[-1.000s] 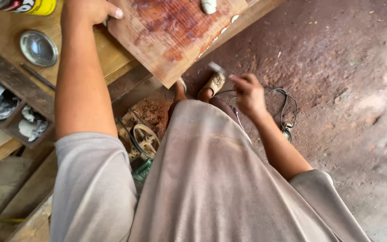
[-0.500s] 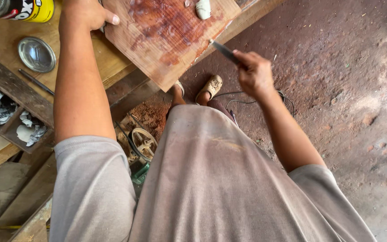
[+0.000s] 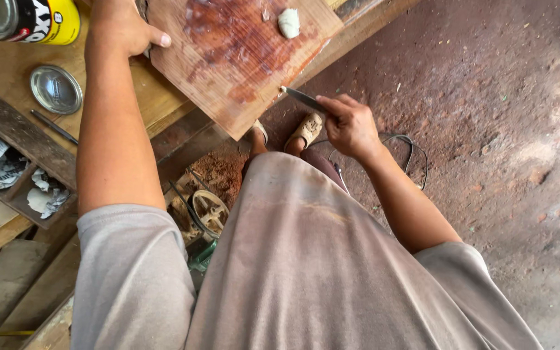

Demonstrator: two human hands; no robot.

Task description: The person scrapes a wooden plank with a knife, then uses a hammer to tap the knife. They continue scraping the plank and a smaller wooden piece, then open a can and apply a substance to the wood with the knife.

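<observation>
- Far left, on the wooden workbench (image 3: 157, 97), I see a yellow and black tin can (image 3: 24, 19) lying near the top edge, with a round metal lid (image 3: 56, 89) flat on the bench just below it.
- Below the lid, a thin dark rod (image 3: 54, 127) lies on the bench, and a lower tray (image 3: 17, 188) holds crumpled scraps of paper.
- My left hand (image 3: 119, 26) rests on the left edge of a reddish wooden board (image 3: 241, 58), thumb on top of it, fingers wrapped over the edge and mostly hidden; it is clamped on the board.
- The board lies tilted across the bench with its lower corner hanging out past the bench edge. A small pale lump (image 3: 288, 23) sits on its upper part, and red-brown stains cover its middle.
- Under the bench, near my feet, a small metal wheel (image 3: 210, 210) lies among sawdust and scrap.
- My right hand (image 3: 350, 126) is fisted around the handle of a narrow metal blade (image 3: 303, 98), whose tip touches the board's right edge.
- My sandalled foot (image 3: 306, 129) shows just beside that hand.
- To the right, a dark cable (image 3: 416, 155) loops over the reddish dirt floor (image 3: 487, 97).
</observation>
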